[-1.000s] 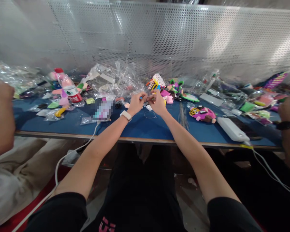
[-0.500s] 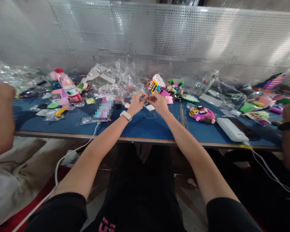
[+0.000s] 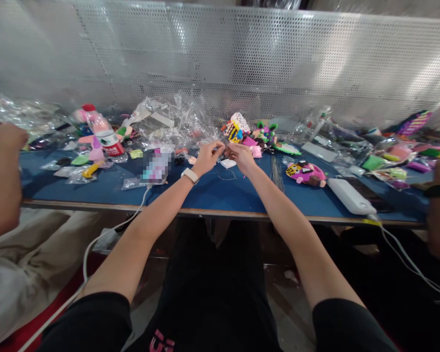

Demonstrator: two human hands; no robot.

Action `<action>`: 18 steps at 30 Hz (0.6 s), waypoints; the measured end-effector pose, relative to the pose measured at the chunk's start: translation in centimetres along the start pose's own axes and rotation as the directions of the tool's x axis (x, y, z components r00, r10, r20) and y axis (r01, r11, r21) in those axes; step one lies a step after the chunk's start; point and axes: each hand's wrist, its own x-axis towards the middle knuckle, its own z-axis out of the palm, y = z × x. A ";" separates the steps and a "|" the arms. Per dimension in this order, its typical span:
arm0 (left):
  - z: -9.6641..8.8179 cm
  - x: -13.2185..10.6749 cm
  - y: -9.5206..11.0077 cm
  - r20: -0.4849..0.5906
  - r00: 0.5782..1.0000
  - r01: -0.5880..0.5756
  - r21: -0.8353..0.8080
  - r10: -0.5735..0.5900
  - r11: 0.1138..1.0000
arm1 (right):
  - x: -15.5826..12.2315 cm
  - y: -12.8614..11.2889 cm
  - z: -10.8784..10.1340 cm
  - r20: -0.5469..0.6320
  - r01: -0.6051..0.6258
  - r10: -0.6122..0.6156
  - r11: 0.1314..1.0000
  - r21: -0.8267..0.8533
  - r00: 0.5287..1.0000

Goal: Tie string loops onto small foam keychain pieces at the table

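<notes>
My left hand [image 3: 208, 158] and my right hand [image 3: 242, 156] come close together over the blue table [image 3: 220, 198], fingertips pinched and nearly meeting. Whatever sits between the fingers is too small to make out. Just below the fingertips lies a small white piece [image 3: 228, 163], and nearer to me a thin loop of wire or thread [image 3: 226, 177]. Behind my right hand stands a colourful clay-like figure [image 3: 235, 129] with a white speckled top and yellow-black stripes. A pink piece [image 3: 255, 151] rests beside that hand.
Left are a phone-like device [image 3: 157, 166] on a cable and a bottle [image 3: 108, 139]. Right are a bundle of thin strands [image 3: 277, 173], a pink-yellow clay figure [image 3: 306, 174] and a white power bank [image 3: 352, 196]. Plastic wrapping [image 3: 176, 120] lines the back; co-workers' arms [image 3: 3, 181] flank both sides.
My fingers have shifted slightly, and the blue and orange specks seen at the fingertips before no longer show. The hands stay in nearly the same place above the table.
</notes>
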 end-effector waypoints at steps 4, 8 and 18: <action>-0.1 -0.1 0.4 0.029 1.000 -0.012 0.022 0.011 1.000 | 0.2 -0.2 -0.5 0.096 -0.107 0.101 0.992 0.068 0.990; 0.1 -0.2 0.5 0.028 1.000 -0.012 -0.019 0.012 1.000 | 0.2 -0.2 -0.5 0.191 -0.121 0.106 0.990 0.069 0.976; 1.5 0.1 -1.3 -0.186 0.954 0.187 -0.246 -0.235 0.951 | -0.7 0.7 0.6 -0.160 0.291 -0.379 0.869 -0.400 0.911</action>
